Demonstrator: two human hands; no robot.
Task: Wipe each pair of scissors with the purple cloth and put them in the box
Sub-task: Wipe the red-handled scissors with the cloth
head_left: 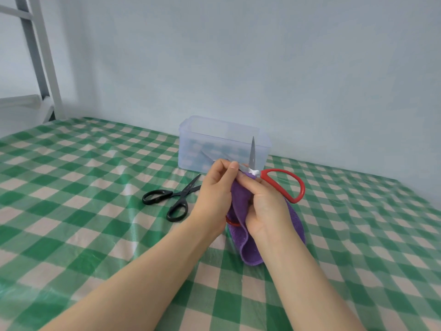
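Red-handled scissors (286,182) are held above the table with their blades spread, one blade pointing up, the other to the left. My left hand (216,194) pinches the left blade near the pivot. My right hand (267,206) grips the purple cloth (248,244) against the scissors by the pivot; the cloth hangs down beneath both hands. A second red handle loop shows under my left wrist. Black scissors (174,199) lie partly spread on the table to the left. A clear plastic box (191,142) stands behind, lid off.
A green and cream checked tablecloth (95,211) covers the table. A pale wall runs right behind the box. A grey and white metal frame (45,68) stands at the far left corner.
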